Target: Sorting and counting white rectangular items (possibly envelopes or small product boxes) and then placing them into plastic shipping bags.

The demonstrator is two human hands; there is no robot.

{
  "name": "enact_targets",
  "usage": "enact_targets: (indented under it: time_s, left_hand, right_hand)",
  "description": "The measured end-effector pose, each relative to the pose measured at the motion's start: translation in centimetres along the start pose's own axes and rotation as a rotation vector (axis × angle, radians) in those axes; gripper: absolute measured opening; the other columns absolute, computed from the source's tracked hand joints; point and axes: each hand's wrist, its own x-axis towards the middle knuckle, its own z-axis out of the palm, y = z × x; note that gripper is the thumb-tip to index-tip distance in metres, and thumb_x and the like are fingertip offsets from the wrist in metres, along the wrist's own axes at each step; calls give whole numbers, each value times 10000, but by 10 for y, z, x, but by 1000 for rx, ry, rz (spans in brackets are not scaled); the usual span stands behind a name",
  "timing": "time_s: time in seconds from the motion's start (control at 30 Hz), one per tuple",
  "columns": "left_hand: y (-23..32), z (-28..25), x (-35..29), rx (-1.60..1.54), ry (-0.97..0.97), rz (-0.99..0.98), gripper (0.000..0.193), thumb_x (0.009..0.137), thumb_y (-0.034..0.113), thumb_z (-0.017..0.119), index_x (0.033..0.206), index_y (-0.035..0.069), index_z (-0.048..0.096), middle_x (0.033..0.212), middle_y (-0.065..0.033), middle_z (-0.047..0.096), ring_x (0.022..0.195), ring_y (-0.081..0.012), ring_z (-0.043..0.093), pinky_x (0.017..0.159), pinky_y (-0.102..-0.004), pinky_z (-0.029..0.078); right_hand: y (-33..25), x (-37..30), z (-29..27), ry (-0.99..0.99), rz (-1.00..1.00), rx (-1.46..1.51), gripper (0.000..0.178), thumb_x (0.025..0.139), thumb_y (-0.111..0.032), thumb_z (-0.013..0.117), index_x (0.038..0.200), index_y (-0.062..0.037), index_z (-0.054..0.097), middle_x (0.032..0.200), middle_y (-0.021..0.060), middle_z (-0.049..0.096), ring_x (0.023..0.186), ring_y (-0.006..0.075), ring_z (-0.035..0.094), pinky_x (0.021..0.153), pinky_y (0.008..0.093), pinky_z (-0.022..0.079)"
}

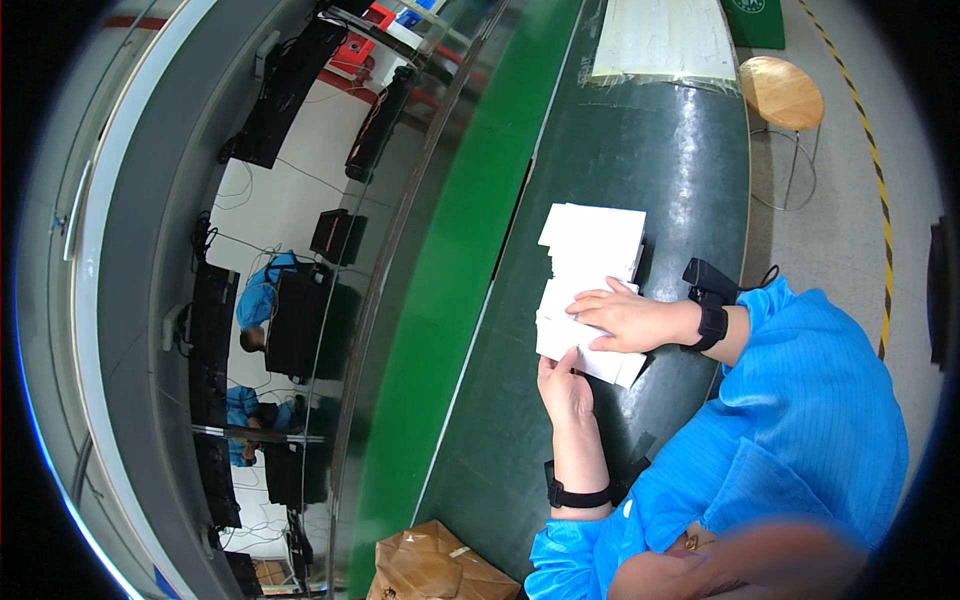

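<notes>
Several white sheets, perhaps thin cards (596,240), lie in uneven, overlapping piles on the dark green worktop (640,140). My right hand (628,318) rests palm down across the nearer pile, its fingers spread over the top. At that pile's near left corner is my left hand (566,388). Its thumb presses on the upper side, and the other fingers are partly hidden at the edge. Both wrists wear black bands, and the right one carries a small black device (708,285).
A brown wrapped package (440,565) sits at the near left of the worktop. White sheeting (665,40) is taped over its far end. A wooden-topped stool (785,95) stands to the right. Leftward runs a bright green strip (440,330), with screens and people in blue beyond.
</notes>
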Motion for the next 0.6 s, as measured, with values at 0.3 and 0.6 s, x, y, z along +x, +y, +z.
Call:
enact_targets:
  time_s: [0.3,0.6]
  left_hand:
    - [8,20,-21,62,107,181,379,789,-129,458,1142,-34,360,1168,-169,456,1072,-248,484,948,-373,382]
    - [7,16,38,340,0,430,431,785,-61,497,1185,-76,338,1154,-191,484,1038,-291,515,897,-392,409]
  right_hand:
    - [6,-4,9,93,9,26,468,810,-228,534,1199,15,440,1285,135,403,1237,266,324,1014,531,192]
    - [-5,2,-30,813,-275,93,387,727,-118,582,1083,-11,475,1094,158,499,1022,329,490,872,384,408]
